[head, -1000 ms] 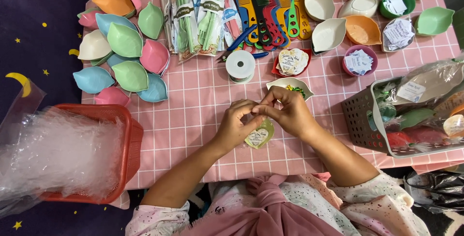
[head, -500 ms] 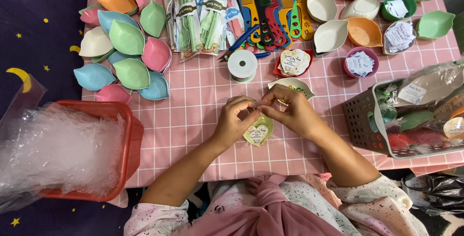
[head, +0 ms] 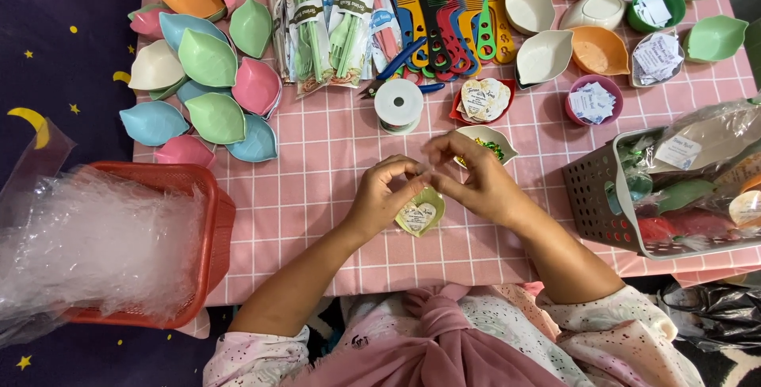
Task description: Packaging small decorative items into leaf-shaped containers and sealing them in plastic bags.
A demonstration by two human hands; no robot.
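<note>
Since a moment ago our hands have slid a bit lower on the pink checked cloth [head: 317, 197], and the little green leaf dish [head: 420, 214] with its heart tag came along. Our left hand [head: 386, 197] and right hand [head: 476, 183] pinch together just above it — it looks light, stiff and smooth, best held by its rim. We cannot tell what the fingertips squeeze — it is too tiny, maybe clear wrap.

A low table [head: 317, 197] under a pink checked cloth fills the middle. Around it lies a dark blue floor covering [head: 55, 54] printed with small yellow stars and a crescent moon. Light is even and soft, with no hard shadows.
</note>
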